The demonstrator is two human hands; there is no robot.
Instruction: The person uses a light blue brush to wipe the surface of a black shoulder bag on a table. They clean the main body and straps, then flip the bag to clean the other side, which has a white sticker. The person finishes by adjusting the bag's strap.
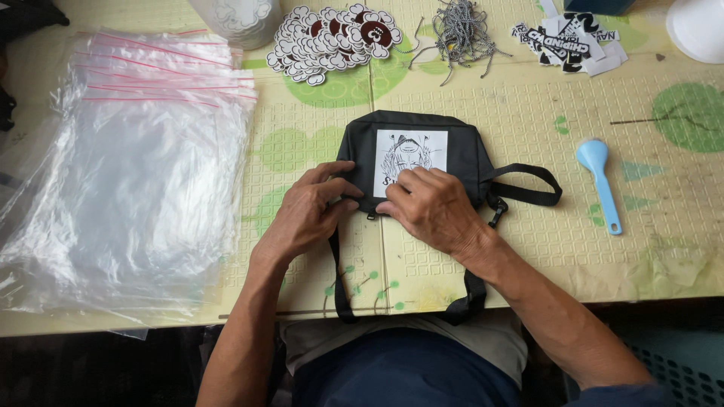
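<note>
A small black pouch bag [464, 154] lies flat on the table, with a white square sticker [407, 151] bearing a black drawing on its front. My right hand [434, 207] presses its fingers on the sticker's lower edge. My left hand [309, 211] rests on the bag's lower left corner, fingers spread against the fabric. The bag's black strap [528, 192] loops to the right and trails off the table's front edge toward my lap.
A stack of clear zip bags [143, 166] with pink seals fills the left. At the back lie a pile of brown-and-white stickers [332, 38], a bundle of ball chains [460, 30] and black-and-white stickers [573, 41]. A blue plastic spoon [599, 181] lies right.
</note>
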